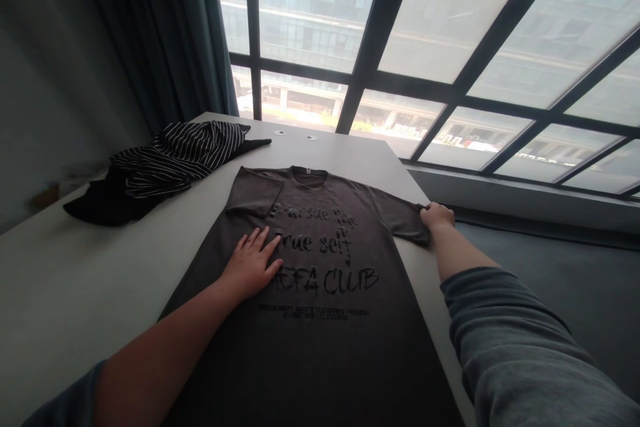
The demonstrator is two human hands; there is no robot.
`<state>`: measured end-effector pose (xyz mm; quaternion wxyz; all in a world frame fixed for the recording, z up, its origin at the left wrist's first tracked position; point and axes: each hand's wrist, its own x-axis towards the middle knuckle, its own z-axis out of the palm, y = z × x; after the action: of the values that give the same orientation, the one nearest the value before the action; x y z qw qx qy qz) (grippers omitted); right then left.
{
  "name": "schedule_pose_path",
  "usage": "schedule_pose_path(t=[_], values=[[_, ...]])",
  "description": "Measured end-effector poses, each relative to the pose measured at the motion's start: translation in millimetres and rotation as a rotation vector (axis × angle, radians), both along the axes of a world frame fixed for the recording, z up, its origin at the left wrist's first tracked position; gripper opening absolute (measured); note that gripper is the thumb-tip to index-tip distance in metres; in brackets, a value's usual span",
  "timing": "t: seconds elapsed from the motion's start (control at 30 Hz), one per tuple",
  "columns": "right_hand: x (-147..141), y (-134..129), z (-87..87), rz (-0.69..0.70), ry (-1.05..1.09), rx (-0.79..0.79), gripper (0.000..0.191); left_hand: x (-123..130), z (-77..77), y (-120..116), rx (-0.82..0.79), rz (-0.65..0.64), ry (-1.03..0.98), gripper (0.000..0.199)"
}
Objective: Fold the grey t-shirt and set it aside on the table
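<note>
One shirt (pixel 320 353) — "True self", "CLUB" | left hand (pixel 253 263) spread on it | right hand (pixel 439 215) gripping sleeve (pixel 406 219)

Right sleeve (pixel 520 340) grey-blue, ringed with creases; left sleeve (pixel 70 399) darker slate-blue, only end part showing.

I have the left hand (pixel 253 265) spread flat on the front of the dark shirt (pixel 320 360), which lies printed side up, collar toward the far edge of the table (pixel 75 293). I find the right hand (pixel 438 215) gripping one sleeve (pixel 403 213) by its end at the right edge; the other sleeve (pixel 255 192) lies over the front. Striped clothing (pixel 200 147) and black cloth (pixel 103 205) are bunched along the left edge. Two white discs (pixel 312 138) sit near the far edge.
</note>
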<state>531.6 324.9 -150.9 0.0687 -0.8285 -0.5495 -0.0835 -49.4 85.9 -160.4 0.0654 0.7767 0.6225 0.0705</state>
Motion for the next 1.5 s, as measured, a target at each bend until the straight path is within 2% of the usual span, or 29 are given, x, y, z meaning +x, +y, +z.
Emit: schedule_pose_path(t=[0.13,0.23,0.3,0.37,0.43,0.5,0.6,0.67,0.73,0.9,1.07,1.23,1.37,1.5], values=[[-12.6,4.7,13.8,-0.104,0.127,0.045,0.048,0.1,-1.1,0.1,0.007,0.006,-0.009,0.062],[-19.8,6.2,25.5,-0.117,0.187,0.06,0.051,0.6,0.1,0.0,-0.003,0.002,-0.008,0.062],[-23.1,4.7,31.8,-0.116,0.237,0.055,0.059,1.0,1.4,-0.4,-0.012,0.001,-0.003,0.063],[-25.1,0.3,36.2,-0.093,0.356,-0.003,0.064,1.4,2.3,-0.8,-0.016,0.005,0.001,0.063],[-26.6,-6.6,39.2,-0.054,0.501,-0.102,0.054,1.6,2.3,-1.0,-0.016,0.009,-0.004,0.062],[-28.0,-14.9,41.6,-0.014,0.593,-0.178,0.034,1.7,1.5,-0.9,-0.011,0.011,-0.015,0.062],[-31.3,-26.0,45.9,0.038,0.635,-0.194,0.018,1.8,0.0,-0.5,-0.003,0.009,-0.028,0.063],[-35.1,-30.1,49.4,0.075,0.636,-0.169,0.024,2.0,-0.2,-0.1,-0.004,0.007,-0.027,0.063],[-40.7,-30.5,53.5,0.11,0.606,-0.125,0.039,2.4,0.4,0.1,-0.014,0.007,-0.02,0.063],[-63.3,-18.9,67.1,0.217,0.451,-0.025,0.066,2.9,3.5,0.5,-0.028,0.012,-0.021,0.063],[-104.4,-3.4,86.0,0.391,0.288,0.01,0.075,3.8,6.4,0.3,-0.052,0.018,-0.023,0.064],[-176.1,-6.7,96.6,0.582,0.057,-0.006,0.067,4.2,9.5,-0.5,-0.056,0.017,-0.024,0.064],[-234.7,-24.8,81.3,0.683,0.043,-0.209,0.071,3.6,10.9,-0.7,-0.055,0.007,-0.01,0.064],[-260.9,-41.3,54.9,0.813,0.067,-0.375,0.073,3.0,10.3,-0.7,-0.059,0.004,0.008,0.064]])
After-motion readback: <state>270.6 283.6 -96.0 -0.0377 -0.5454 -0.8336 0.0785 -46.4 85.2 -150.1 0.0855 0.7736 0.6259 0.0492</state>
